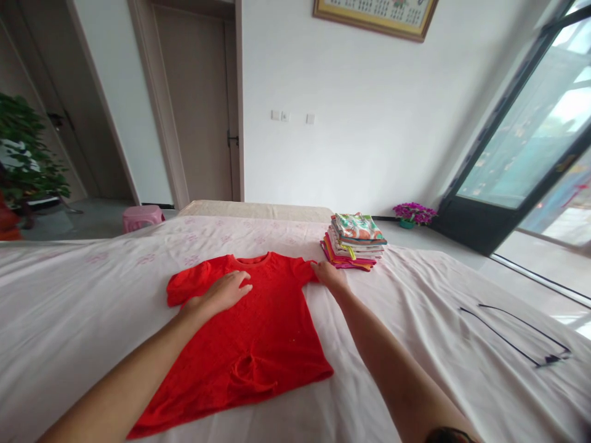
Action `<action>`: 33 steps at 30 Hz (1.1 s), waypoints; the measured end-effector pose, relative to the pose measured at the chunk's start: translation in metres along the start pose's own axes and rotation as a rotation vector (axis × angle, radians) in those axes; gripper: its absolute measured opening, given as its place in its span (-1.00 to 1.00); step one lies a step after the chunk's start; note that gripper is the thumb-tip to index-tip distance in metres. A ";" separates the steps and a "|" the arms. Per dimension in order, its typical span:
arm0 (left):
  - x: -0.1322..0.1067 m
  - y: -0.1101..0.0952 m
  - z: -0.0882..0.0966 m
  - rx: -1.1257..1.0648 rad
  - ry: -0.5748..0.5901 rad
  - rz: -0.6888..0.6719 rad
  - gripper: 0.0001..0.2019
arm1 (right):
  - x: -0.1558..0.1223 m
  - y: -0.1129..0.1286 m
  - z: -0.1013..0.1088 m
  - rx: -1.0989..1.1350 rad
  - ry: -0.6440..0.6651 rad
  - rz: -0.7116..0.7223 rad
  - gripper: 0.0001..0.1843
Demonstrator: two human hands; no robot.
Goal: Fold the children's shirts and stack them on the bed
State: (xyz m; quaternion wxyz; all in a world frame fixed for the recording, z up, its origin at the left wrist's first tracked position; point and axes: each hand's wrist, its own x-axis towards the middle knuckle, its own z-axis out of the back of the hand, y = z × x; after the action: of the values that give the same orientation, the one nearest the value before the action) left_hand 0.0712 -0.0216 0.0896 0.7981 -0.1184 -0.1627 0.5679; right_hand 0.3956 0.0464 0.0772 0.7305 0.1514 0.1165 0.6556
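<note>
A red short-sleeved shirt (258,332) lies spread flat on the pale pink bed sheet (92,307), neck pointing away from me. My left hand (224,292) rests flat on its chest area, fingers stretched out. My right hand (329,274) is at the shirt's right sleeve, fingers curled on the sleeve edge. The left sleeve is bunched up beside my left hand.
A stack of folded colourful clothes (354,241) sits on the bed just beyond my right hand. A dark cord or hanger outline (517,335) lies on the sheet at right. A pink stool (142,216), a potted plant (25,154), purple flowers (413,213) and a glass door (530,135) surround the bed.
</note>
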 end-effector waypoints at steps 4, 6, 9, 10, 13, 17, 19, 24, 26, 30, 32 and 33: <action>0.037 0.004 -0.028 0.023 -0.041 -0.003 -0.50 | 0.010 0.006 -0.016 0.023 -0.069 -0.051 -0.65; 0.045 0.010 -0.042 0.050 -0.050 0.008 -0.46 | 0.012 0.005 -0.022 0.156 -0.088 0.001 -0.72; 0.048 0.018 -0.060 0.149 -0.078 0.051 -0.40 | 0.016 0.003 -0.027 0.620 -0.100 0.106 -0.73; 0.047 0.020 -0.064 0.180 -0.084 0.059 -0.39 | 0.017 0.002 -0.028 0.772 -0.098 0.132 -0.72; 0.046 0.023 -0.070 0.216 -0.084 0.050 -0.38 | 0.019 0.001 -0.028 0.981 -0.081 0.161 -0.71; 0.046 0.024 -0.069 0.234 -0.090 0.033 -0.37 | 0.020 -0.007 -0.026 0.890 -0.193 0.114 -0.76; 0.046 0.025 -0.069 0.236 -0.091 0.036 -0.38 | 0.020 -0.016 -0.025 0.738 -0.254 0.076 -0.74; 0.046 0.025 -0.071 0.223 -0.100 0.046 -0.38 | 0.017 -0.041 -0.012 0.280 -0.086 0.007 -0.76; 0.045 0.023 -0.069 0.220 -0.092 0.052 -0.39 | 0.011 -0.041 -0.002 0.138 -0.094 0.003 -0.77; 0.044 0.019 -0.067 0.224 -0.085 0.056 -0.39 | -0.006 -0.006 0.015 -0.061 -0.310 0.089 -0.62; 0.045 0.019 -0.067 0.220 -0.086 0.056 -0.38 | -0.015 0.022 0.012 -0.098 -0.308 0.261 -0.60; 0.045 0.020 -0.068 0.216 -0.088 0.057 -0.39 | -0.020 0.036 0.007 -0.099 -0.269 0.361 -0.59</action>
State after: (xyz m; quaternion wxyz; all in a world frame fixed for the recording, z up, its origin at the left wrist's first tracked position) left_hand 0.0944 0.0269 0.0251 0.7819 -0.0116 -0.1320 0.6091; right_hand 0.3631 0.0298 0.0963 0.6170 0.2199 -0.0431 0.7544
